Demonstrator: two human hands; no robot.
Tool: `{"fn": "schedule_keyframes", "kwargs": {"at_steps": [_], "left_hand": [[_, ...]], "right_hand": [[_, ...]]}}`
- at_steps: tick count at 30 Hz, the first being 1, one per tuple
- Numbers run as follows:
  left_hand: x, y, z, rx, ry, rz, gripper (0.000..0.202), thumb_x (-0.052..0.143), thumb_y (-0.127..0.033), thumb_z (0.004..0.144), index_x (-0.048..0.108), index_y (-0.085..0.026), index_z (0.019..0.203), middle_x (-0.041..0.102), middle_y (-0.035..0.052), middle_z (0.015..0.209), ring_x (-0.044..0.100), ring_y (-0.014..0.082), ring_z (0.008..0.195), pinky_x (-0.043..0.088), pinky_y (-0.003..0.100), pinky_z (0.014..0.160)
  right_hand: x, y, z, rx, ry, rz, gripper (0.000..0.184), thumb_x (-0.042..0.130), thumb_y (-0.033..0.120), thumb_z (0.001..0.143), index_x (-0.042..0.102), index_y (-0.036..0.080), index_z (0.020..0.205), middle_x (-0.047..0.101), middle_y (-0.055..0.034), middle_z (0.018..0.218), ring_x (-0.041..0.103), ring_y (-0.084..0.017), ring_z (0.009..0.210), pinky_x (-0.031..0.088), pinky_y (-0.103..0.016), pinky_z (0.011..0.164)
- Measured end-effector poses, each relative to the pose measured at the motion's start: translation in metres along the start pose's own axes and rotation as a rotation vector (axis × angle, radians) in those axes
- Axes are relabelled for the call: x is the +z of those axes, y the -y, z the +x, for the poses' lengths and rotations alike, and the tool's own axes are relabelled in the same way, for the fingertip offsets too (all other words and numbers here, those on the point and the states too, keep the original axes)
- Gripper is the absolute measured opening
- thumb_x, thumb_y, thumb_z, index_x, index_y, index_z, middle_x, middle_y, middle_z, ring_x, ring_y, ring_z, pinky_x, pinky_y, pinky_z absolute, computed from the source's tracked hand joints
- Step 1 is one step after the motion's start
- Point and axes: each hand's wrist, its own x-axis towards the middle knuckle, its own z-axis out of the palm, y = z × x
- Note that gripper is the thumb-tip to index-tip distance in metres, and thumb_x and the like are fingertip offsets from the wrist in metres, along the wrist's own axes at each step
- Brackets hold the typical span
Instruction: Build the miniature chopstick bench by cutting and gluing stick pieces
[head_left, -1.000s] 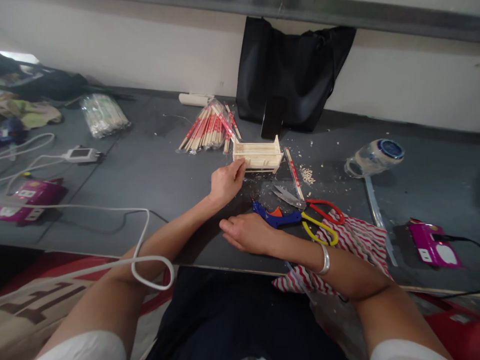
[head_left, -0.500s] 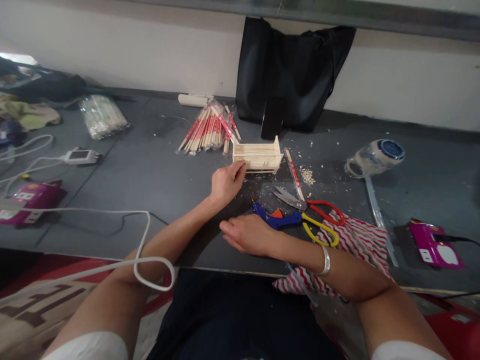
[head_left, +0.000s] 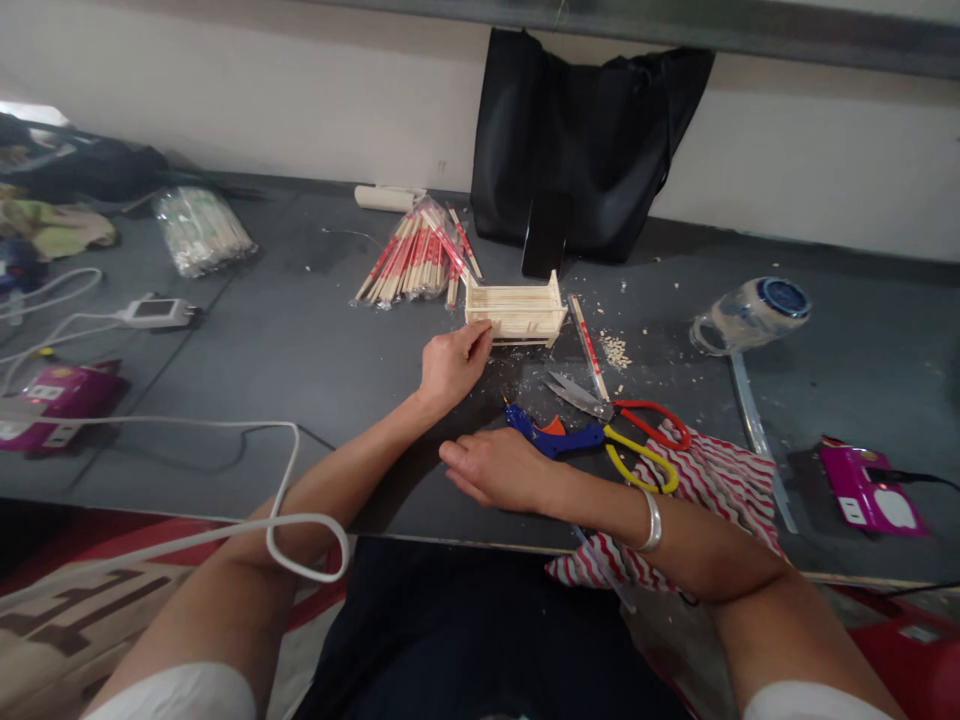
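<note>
A small bench-like model made of wooden sticks (head_left: 517, 310) stands on the grey table. My left hand (head_left: 454, 362) pinches its front left corner between thumb and fingers. Closer to the table's front edge, my right hand (head_left: 495, 468) rests on the tabletop, fingers loosely curled together, and nothing shows in them. Just right of that hand lies a blue glue gun (head_left: 559, 438) with an orange trigger. Beyond the gun are scissors (head_left: 592, 400) with one red and one yellow handle. A wrapped pair of chopsticks (head_left: 588, 345) lies right of the model.
Bundled chopsticks (head_left: 412, 255) in red-marked wrappers lie behind left. A black bag (head_left: 577, 140) and a phone (head_left: 546, 235) stand at the back. Rightward are a plastic jar (head_left: 750, 315), a striped cloth (head_left: 720, 480) and a purple box (head_left: 870, 490). A white cable (head_left: 281, 490) loops over my left forearm.
</note>
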Motion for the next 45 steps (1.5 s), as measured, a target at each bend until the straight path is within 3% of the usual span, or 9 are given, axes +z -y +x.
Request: {"fn": "schedule_keyframes", "kwargs": {"at_steps": [5,12,20,31,45], "left_hand": [[-0.0016,-0.0007,-0.001,0.008,-0.007,-0.026,0.03,0.059,-0.032,0.097,0.08,-0.017,0.113,0.082,0.0069,0.083,0.073,0.0176,0.069,0.048,0.024,0.064],[0.0002,-0.0006,-0.0006,-0.005,-0.044,-0.071,0.033,0.058,-0.035,0.098,0.079,-0.016,0.115,0.083,0.0087,0.091,0.076,0.0204,0.079,0.053,0.026,0.07],[0.0032,0.0018,0.0018,0.015,-0.075,-0.145,0.028,0.06,-0.034,0.097,0.081,-0.018,0.107,0.084,0.0068,0.092,0.075,0.0169,0.075,0.053,0.024,0.067],[0.0024,-0.0002,0.0027,-0.03,-0.028,-0.156,0.023,0.061,-0.025,0.096,0.082,-0.018,0.105,0.084,0.0078,0.096,0.075,0.0174,0.077,0.055,0.025,0.074],[-0.0001,-0.0023,0.003,-0.045,-0.013,-0.143,0.024,0.061,-0.024,0.095,0.082,-0.018,0.105,0.084,0.0084,0.096,0.075,0.0185,0.076,0.053,0.025,0.071]], "right_hand": [[0.0003,-0.0006,0.0001,-0.005,0.003,-0.021,0.025,0.043,0.032,0.109,0.058,0.017,0.122,0.077,-0.013,0.102,0.075,-0.024,0.097,0.051,-0.03,0.072],[0.002,-0.0013,0.0003,-0.01,-0.005,-0.022,0.026,0.043,0.031,0.109,0.059,0.016,0.123,0.078,-0.013,0.101,0.075,-0.024,0.096,0.052,-0.032,0.071],[0.0007,-0.0003,0.0011,-0.007,0.008,-0.017,0.026,0.043,0.032,0.109,0.059,0.016,0.123,0.077,-0.0139,0.103,0.075,-0.026,0.098,0.053,-0.033,0.072],[-0.004,0.0007,-0.0006,0.002,0.022,0.008,0.024,0.045,0.03,0.109,0.059,0.016,0.123,0.077,-0.0137,0.103,0.075,-0.025,0.098,0.053,-0.032,0.073],[-0.0027,0.0006,-0.0001,0.009,0.015,0.007,0.023,0.045,0.031,0.108,0.059,0.016,0.12,0.078,-0.0135,0.104,0.075,-0.025,0.097,0.051,-0.031,0.071]]}}
